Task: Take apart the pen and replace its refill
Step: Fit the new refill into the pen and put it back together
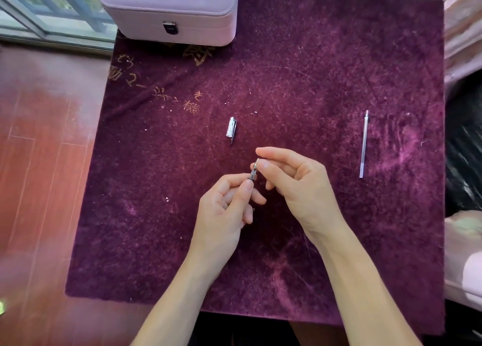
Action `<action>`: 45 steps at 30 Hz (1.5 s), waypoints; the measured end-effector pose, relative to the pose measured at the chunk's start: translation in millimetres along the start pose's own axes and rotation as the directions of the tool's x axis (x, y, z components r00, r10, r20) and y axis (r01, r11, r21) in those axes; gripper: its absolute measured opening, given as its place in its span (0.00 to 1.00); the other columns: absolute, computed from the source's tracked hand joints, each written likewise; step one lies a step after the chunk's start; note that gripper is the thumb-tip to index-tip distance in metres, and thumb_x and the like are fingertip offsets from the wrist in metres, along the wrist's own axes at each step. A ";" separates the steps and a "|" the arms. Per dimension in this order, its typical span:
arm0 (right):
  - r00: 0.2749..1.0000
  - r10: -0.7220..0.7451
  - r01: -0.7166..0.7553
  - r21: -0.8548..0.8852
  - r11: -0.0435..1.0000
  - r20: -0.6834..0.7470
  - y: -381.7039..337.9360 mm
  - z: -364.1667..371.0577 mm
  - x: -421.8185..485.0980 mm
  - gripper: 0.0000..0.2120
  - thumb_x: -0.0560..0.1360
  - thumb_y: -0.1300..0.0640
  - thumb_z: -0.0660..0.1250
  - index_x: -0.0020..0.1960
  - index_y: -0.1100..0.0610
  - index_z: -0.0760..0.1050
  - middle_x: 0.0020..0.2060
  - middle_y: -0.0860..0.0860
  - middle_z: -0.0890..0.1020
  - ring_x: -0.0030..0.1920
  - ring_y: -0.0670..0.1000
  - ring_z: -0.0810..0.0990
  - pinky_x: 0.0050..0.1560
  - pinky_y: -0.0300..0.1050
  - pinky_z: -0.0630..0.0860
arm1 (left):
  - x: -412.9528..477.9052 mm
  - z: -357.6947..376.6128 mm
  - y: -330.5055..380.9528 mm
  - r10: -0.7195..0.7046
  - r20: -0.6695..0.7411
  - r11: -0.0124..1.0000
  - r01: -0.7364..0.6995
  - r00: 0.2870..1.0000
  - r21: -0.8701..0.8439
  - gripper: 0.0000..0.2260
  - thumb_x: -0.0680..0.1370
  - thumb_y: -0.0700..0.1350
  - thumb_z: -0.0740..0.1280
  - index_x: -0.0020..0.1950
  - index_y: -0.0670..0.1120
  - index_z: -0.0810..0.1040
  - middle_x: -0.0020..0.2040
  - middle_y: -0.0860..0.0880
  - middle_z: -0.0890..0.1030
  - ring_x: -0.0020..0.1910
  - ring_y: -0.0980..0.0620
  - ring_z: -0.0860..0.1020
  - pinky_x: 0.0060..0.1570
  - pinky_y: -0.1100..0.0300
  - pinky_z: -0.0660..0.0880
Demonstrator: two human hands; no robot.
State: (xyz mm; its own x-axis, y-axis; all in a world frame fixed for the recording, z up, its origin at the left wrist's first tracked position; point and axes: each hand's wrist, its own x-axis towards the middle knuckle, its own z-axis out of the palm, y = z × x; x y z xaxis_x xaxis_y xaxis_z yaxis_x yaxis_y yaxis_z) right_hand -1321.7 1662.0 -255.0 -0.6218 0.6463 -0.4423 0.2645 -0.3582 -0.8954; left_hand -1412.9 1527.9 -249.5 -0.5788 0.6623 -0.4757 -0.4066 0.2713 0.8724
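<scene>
Both hands hold the pen above the middle of the purple velvet cloth. My left hand grips the pen's barrel, most of it hidden inside the fist. My right hand pinches the pen's tip end between thumb and forefinger. Only a short grey and clear section shows between the two hands. The pen cap, clear with a silver clip, lies on the cloth just beyond my hands. A long thin clear refill lies by itself on the cloth to the right.
A lilac box with a dark clasp stands at the cloth's far left corner. The cloth covers a small table. Red wooden floor lies to the left, a window beyond it. Pink fabric and something dark are at the right edge.
</scene>
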 end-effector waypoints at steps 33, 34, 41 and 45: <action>0.999 0.024 -0.023 -0.020 1.000 0.047 10.7 -5.3 -30.9 0.05 0.81 0.53 0.74 0.50 0.53 0.86 0.36 0.43 0.86 0.36 0.36 0.82 0.40 0.27 0.76 | -16.8 3.9 -4.5 0.013 0.068 0.998 -0.017 0.998 0.054 0.09 0.84 0.48 0.64 0.55 0.51 0.84 0.42 0.47 0.86 0.29 0.58 0.74 0.30 0.68 0.72; 0.999 0.026 -0.025 -0.022 0.999 0.042 10.0 -5.3 -31.1 0.05 0.81 0.52 0.73 0.51 0.52 0.87 0.37 0.42 0.87 0.37 0.35 0.82 0.40 0.27 0.76 | -16.7 3.9 -3.8 0.014 0.068 0.999 -0.018 0.998 0.050 0.09 0.84 0.48 0.64 0.55 0.50 0.84 0.41 0.47 0.86 0.29 0.58 0.74 0.30 0.68 0.72; 0.996 0.046 -0.040 -0.077 0.996 0.073 6.1 -7.5 -31.5 0.10 0.84 0.50 0.68 0.57 0.47 0.89 0.39 0.36 0.86 0.38 0.36 0.80 0.44 0.29 0.76 | -17.2 2.7 0.4 0.031 0.059 0.999 -0.032 0.998 0.020 0.08 0.84 0.46 0.64 0.55 0.49 0.84 0.40 0.47 0.86 0.28 0.58 0.73 0.29 0.69 0.71; 0.997 0.044 -0.039 -0.071 0.997 0.069 6.2 -4.9 -32.5 0.08 0.84 0.53 0.69 0.55 0.50 0.89 0.39 0.38 0.86 0.38 0.35 0.80 0.43 0.28 0.76 | -19.6 1.8 0.5 0.031 0.057 0.999 -0.032 0.998 0.012 0.08 0.84 0.46 0.64 0.55 0.49 0.84 0.40 0.47 0.86 0.28 0.58 0.73 0.29 0.68 0.71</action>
State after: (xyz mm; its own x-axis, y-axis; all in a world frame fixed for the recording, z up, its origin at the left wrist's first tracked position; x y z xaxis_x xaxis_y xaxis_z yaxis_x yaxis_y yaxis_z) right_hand -1296.2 1642.1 -246.4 -0.6587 0.5822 -0.4767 0.3401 -0.3348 -0.8788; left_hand -1400.4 1516.3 -239.5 -0.5501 0.7089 -0.4414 -0.3799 0.2582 0.8882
